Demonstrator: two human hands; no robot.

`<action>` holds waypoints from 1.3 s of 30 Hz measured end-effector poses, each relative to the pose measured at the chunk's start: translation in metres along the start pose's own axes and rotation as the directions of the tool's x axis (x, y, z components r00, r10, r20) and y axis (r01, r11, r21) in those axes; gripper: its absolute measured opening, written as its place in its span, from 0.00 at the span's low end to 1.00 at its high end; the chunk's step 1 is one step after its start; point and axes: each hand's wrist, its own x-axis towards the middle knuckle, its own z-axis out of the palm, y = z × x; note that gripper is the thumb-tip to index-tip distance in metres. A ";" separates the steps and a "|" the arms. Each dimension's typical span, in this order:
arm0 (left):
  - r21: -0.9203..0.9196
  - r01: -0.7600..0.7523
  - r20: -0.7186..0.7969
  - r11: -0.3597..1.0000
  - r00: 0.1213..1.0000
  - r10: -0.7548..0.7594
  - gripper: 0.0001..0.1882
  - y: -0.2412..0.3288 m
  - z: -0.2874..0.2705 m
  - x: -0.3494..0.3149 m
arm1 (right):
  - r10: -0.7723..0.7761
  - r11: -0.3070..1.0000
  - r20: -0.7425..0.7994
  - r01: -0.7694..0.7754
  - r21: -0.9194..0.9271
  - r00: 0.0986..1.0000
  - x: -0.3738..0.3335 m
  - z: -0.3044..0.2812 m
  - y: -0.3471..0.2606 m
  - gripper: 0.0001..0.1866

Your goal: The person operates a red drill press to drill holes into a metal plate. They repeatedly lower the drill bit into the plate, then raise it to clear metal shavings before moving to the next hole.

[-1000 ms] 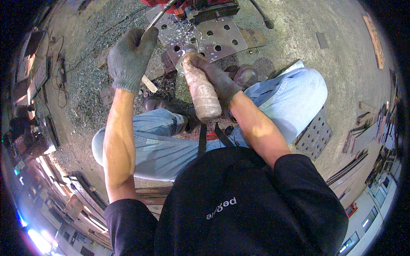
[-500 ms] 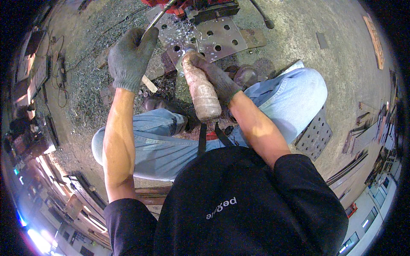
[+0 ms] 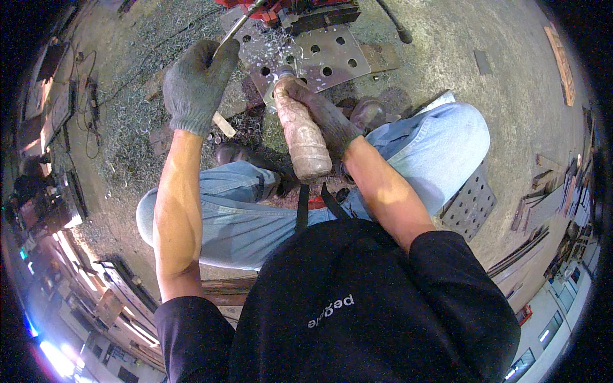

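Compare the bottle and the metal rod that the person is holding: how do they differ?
Width: the bottle is thick and rounded; the metal rod is thin.
Surface: the bottle looks dull and smeared brownish; the rod is shiny and silvery.
Slant in the picture: the bottle's far end leans left, the rod's far end leans right.
Hold: the right hand grips the bottle, the left hand the rod.
Shared: both are held in gloved hands.

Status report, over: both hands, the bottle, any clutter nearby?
Left hand closed on rod. Right hand gripping bottle, neck toward holed plate. Shavings litter the floor to the left.
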 end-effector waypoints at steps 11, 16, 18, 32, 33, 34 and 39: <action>-0.020 -0.010 -0.023 1.000 1.000 0.010 0.27 -0.002 0.004 -0.001 | 0.008 1.000 -0.002 -0.008 -0.006 1.000 0.001 -0.003 0.000 0.16; 0.011 -0.009 -0.025 1.000 1.000 0.009 0.27 -0.001 0.003 0.000 | -0.013 1.000 0.030 0.013 0.000 0.999 0.000 -0.002 -0.001 0.16; 0.005 -0.005 -0.030 1.000 1.000 0.005 0.27 -0.001 0.004 0.000 | -0.015 1.000 0.032 0.015 0.007 0.999 0.000 -0.002 -0.001 0.17; 0.013 -0.009 -0.023 1.000 1.000 0.010 0.28 -0.002 0.005 0.000 | 0.007 1.000 -0.010 -0.007 -0.013 1.000 0.001 -0.001 0.000 0.20; 0.015 -0.011 -0.027 1.000 1.000 0.012 0.28 -0.002 0.005 0.000 | -0.022 0.999 -0.005 0.022 -0.029 1.000 0.002 0.000 0.001 0.20; 0.017 -0.014 -0.031 1.000 0.999 0.014 0.28 -0.003 0.005 0.000 | -0.051 0.998 0.000 0.051 -0.045 0.999 0.004 0.000 0.001 0.20; 0.000 -0.018 -0.037 1.000 0.999 0.018 0.28 -0.003 0.007 0.000 | -0.021 0.999 0.022 0.021 0.037 1.000 0.002 0.001 0.000 0.17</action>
